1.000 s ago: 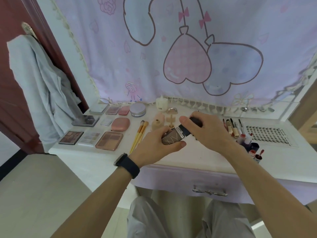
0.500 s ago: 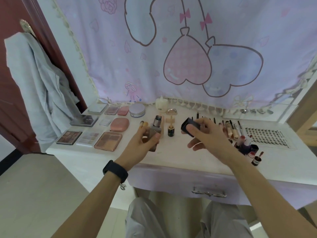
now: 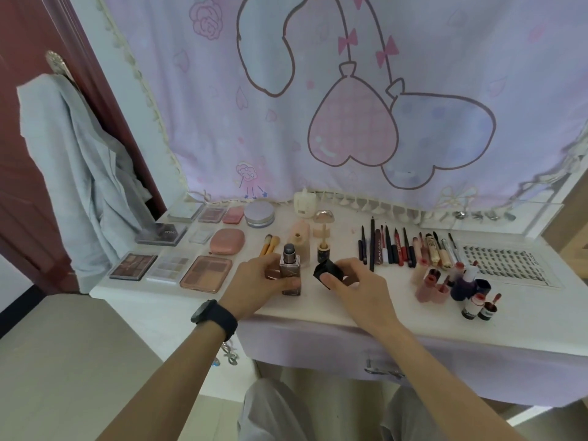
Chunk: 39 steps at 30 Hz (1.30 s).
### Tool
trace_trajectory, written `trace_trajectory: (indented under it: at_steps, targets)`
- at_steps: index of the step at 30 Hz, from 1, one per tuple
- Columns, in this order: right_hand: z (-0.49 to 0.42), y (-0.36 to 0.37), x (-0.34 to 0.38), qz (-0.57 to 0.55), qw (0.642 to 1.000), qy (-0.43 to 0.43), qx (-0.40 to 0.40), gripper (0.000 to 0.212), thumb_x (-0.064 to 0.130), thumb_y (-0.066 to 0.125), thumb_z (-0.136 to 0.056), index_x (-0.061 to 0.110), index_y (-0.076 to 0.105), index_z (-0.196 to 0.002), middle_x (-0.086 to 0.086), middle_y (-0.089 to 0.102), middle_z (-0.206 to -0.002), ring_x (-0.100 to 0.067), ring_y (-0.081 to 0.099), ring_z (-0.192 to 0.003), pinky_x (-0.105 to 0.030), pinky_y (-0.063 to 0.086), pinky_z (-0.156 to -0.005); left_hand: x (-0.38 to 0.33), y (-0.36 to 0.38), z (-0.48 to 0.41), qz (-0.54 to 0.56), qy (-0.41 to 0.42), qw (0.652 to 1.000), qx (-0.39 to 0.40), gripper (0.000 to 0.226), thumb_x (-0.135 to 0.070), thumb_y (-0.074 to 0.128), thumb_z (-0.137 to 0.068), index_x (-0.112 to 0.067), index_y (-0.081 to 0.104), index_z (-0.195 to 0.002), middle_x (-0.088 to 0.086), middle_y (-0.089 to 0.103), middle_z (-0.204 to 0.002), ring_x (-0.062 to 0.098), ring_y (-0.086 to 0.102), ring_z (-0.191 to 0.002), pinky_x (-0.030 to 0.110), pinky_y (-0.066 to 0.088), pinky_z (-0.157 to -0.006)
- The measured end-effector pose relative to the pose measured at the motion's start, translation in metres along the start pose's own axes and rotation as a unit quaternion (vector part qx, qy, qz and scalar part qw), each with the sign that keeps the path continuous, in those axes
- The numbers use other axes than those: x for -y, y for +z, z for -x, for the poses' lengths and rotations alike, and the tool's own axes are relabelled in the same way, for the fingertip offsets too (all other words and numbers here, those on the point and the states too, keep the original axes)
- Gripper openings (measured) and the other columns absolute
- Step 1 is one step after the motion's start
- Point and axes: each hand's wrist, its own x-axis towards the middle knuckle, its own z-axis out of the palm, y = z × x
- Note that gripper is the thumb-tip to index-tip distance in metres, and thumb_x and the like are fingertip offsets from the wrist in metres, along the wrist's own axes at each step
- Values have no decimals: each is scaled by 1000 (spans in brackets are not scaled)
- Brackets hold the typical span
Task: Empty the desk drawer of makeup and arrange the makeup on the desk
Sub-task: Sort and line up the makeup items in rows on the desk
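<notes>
The foundation bottle (image 3: 290,272) stands upright on the table (image 3: 394,300), near the front edge and just in front of the makeup brushes (image 3: 270,245), with its pump top bare. The left grip (image 3: 264,281) wraps its fingers and thumb around the bottle's lower body, probably to steady it while it settles into the middle group of bottles. The right grip (image 3: 356,288) pinches the black cap (image 3: 327,271) between thumb and fingertips, just to the right of the bottle and low over the table. From there the cap could go back on or be laid down beside it. Around them the sorting looks deliberate: eyeshadow palettes (image 3: 205,273) to the left, a row of pencils (image 3: 388,246) to the right, and lip tints (image 3: 432,284) beyond those. The drawer (image 3: 383,370) below appears closed, so the arranging seems nearly done. A second ago both grips held the capped bottle level between them. Half a second ago the cap was already off, and the bottle was raised and further back by the brushes. It has since come down and forward to stand on the surface, and the cap has dropped lower.
</notes>
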Motion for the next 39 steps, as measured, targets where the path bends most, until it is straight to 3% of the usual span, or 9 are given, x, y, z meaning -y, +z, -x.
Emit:
trace_trajectory:
  at_steps: [5, 11, 15, 19, 23, 27, 30, 34, 39]
  targets:
    - [-2, 5, -4, 70, 996, -43, 23, 36, 40, 64, -97, 42, 55, -131, 32, 53, -107, 12, 56, -93, -5, 41, -73, 6, -10, -5, -75, -14, 997, 5, 19, -48, 79, -77, -44, 67, -92, -16, 72, -87, -4, 63, -85, 15, 41, -68]
    - [-4, 4, -11, 40, 998, -7, 45, 28, 35, 71, -91, 40, 53, -112, 24, 66, -105, 13, 61, -95, -6, 46, -76, 1, -3, 1, -56, -7, 998, -11, 29, -45, 79, -79, -53, 57, -96, -33, 68, -83, -17, 59, -84, 2, 39, -68]
    - [-2, 11, -13, 97, 993, -21, 56, 33, 51, 68, -84, 43, 52, -112, 21, 62, -107, 4, 57, -100, -17, 45, -82, 1, 20, 14, 0, -5, 999, -53, 52, -40, 78, -79, -56, 43, -114, -27, 62, -106, -11, 57, -97, 7, 42, -79]
    - [-4, 16, -13, 147, 988, -43, 34, 32, 54, 65, -84, 44, 47, -107, 28, 51, -99, -1, 50, -98, -11, 35, -74, 0, 46, 17, -1, -20, 987, -160, 52, -33, 76, -82, -31, 50, -127, -8, 55, -117, 7, 57, -99, 29, 50, -89]
    - [-2, 17, -17, 175, 982, -68, 15, 31, 45, 68, -85, 38, 48, -108, 25, 49, -94, -6, 46, -97, -10, 33, -72, 2, 58, 18, -7, -34, 978, -208, 49, -32, 75, -83, -23, 53, -126, -9, 54, -107, 10, 56, -94, 24, 42, -79]
    - [-1, 16, -20, 193, 978, -82, 9, 36, 41, 70, -86, 29, 54, -116, 19, 52, -97, -6, 44, -98, -16, 34, -71, 6, 63, 20, -8, -26, 976, -215, 46, -30, 76, -82, -21, 57, -122, -8, 57, -103, 10, 55, -91, 10, 36, -70]
    - [0, 16, -20, 194, 978, -79, 11, 38, 43, 69, -86, 30, 53, -118, 20, 51, -98, -3, 42, -100, -22, 35, -72, 8, 65, 21, -14, -33, 976, -214, 50, -30, 77, -82, -18, 57, -126, -3, 59, -107, 11, 54, -92, 17, 38, -73]
    - [1, 14, -21, 200, 977, -66, 26, 41, 46, 69, -85, 34, 52, -121, 19, 52, -99, -2, 44, -105, -11, 33, -70, 9, 67, 23, -22, -39, 978, -205, 53, -30, 76, -83, -18, 55, -129, -1, 59, -111, 13, 54, -94, 20, 36, -76]
    - [2, 13, -18, 198, 978, -49, 38, 45, 49, 69, -85, 36, 53, -125, 15, 56, -106, -5, 48, -113, -14, 34, -72, 10, 67, 22, -38, -44, 979, -195, 52, -33, 76, -84, -17, 55, -128, 0, 58, -114, 9, 49, -92, 19, 35, -77]
